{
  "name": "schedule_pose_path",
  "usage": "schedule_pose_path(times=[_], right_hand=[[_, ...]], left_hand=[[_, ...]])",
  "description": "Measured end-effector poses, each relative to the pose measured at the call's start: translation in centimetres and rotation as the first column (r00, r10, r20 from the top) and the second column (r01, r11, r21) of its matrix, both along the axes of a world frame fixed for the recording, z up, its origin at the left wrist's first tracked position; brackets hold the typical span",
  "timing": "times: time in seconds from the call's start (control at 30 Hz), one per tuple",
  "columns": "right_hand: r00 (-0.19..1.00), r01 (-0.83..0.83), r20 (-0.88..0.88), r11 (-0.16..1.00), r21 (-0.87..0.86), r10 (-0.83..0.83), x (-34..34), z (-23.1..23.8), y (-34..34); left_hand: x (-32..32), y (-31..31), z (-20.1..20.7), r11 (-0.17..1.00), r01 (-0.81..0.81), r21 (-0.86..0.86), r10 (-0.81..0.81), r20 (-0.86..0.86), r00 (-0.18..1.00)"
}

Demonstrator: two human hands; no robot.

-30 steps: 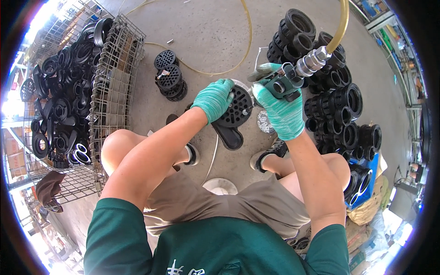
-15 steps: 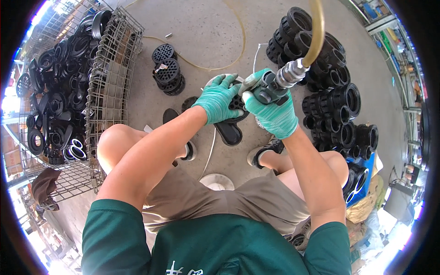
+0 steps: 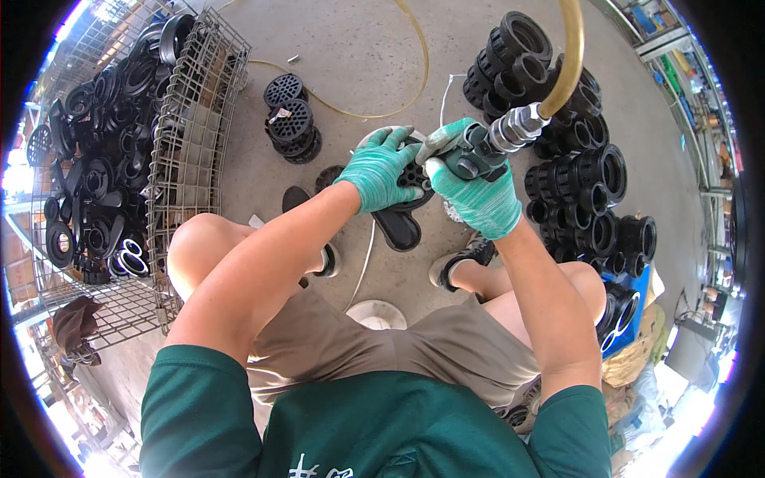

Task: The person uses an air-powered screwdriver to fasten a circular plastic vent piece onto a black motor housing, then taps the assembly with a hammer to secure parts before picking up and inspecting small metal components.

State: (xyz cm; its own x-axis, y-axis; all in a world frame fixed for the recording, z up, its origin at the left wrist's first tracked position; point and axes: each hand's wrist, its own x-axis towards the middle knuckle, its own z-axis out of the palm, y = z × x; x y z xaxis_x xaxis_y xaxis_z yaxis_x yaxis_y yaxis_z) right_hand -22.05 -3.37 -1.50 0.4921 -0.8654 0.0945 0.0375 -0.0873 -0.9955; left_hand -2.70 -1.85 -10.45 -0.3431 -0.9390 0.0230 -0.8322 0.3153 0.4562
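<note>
My right hand [image 3: 478, 191], in a green and grey work glove, is wrapped round a dark air-powered tool [image 3: 470, 156]. A metal coupling [image 3: 518, 127] joins the tool to a yellowish air hose [image 3: 569, 56]. My left hand [image 3: 384, 171], gloved alike, grips a round black part with holes [image 3: 413, 177] between its fingers and thumb. The tool is beside that part's right side; its working tip is hidden by my right hand. Below the round part a black oblong piece [image 3: 398, 230] sticks out toward me; I cannot tell whether the two are joined.
Black perforated discs [image 3: 288, 119] are stacked on the floor ahead left. A wire cage [image 3: 187, 135] full of black parts stands at left. Black ring-shaped parts [image 3: 570, 177] are piled at right, near a blue container [image 3: 635, 299]. The hose loops across the floor [image 3: 351, 48].
My right hand and the tool have shifted slightly right, and the hose and coupling have swung right with them. My left hand has stayed almost still on the round part.
</note>
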Motion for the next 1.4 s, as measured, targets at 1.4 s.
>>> schedule_pose_path(times=[1.4], right_hand=[[0.999, -0.002, -0.049, 1.0, 0.024, 0.003, 0.4, 0.0, 0.0]], left_hand=[[0.2, 0.1, -0.4, 1.0, -0.014, -0.007, 0.014, -0.022, 1.0]])
